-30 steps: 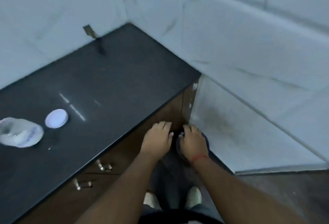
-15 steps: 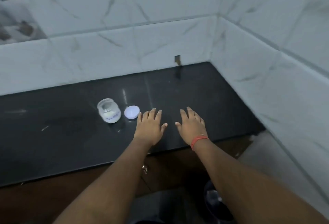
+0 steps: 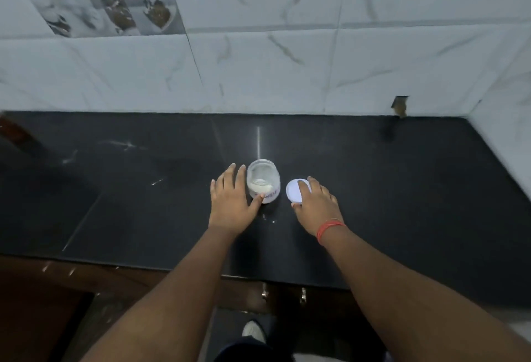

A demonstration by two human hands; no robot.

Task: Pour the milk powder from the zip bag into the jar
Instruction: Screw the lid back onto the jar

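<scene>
A small clear jar [image 3: 263, 180] stands open and upright on the black countertop [image 3: 402, 189], with white milk powder in its bottom. My left hand [image 3: 230, 198] is at its left side, fingers spread, thumb touching the jar's front wall. The jar's white round lid [image 3: 296, 191] lies flat just to the right. My right hand [image 3: 316, 206] rests on the lid's right edge, fingers over it and thumb at its near rim. The zip bag is not in view.
A white marble-tiled wall [image 3: 287, 60] runs behind the counter and turns a corner at the right. Wooden drawers with metal handles [image 3: 264, 290] sit below the counter's front edge. A few powder specks [image 3: 268, 218] lie near the jar.
The view swung from the floor corner to the counter. Both hands came up from low by the cabinet, crossed the counter, and now touch the jar and the lid.
</scene>
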